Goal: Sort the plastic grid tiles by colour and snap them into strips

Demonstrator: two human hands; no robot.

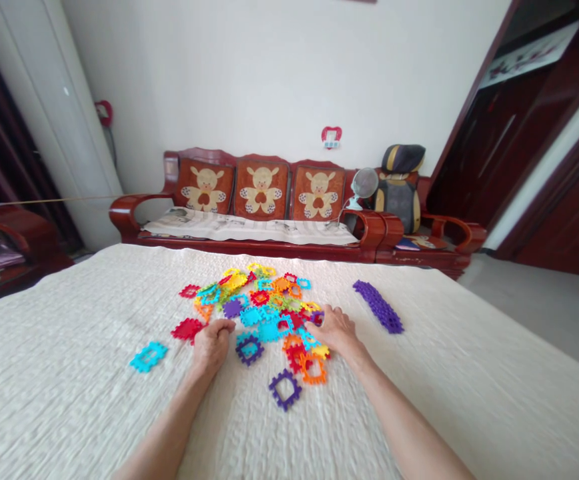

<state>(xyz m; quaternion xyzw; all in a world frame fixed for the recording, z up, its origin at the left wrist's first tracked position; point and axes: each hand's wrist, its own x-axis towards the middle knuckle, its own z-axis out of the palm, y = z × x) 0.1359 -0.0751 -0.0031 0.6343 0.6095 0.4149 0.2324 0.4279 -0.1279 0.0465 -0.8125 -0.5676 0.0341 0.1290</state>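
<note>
A loose pile of colourful notched plastic interlocking tiles [268,329] lies on the cloth-covered table. My left hand [212,343] rests at the pile's near left side, fingers curled closed next to a red tile [188,330]; whatever they may hold is hidden. At the right edge of the pile, my right hand [338,331] has its thumb and fingers closed around a purple tile [316,318]. Close to me lie a purple square frame [272,399] and an orange frame [303,369]. Between my hands sits another purple frame [239,357].
A purple strip of many tiles [380,308] lies right of the pile, and a single light-blue frame [137,363] lies at the left. Beyond the white table cover [94,293] stands a wooden sofa [124,212] with bear cushions [262,189] and a small fan [365,183].
</note>
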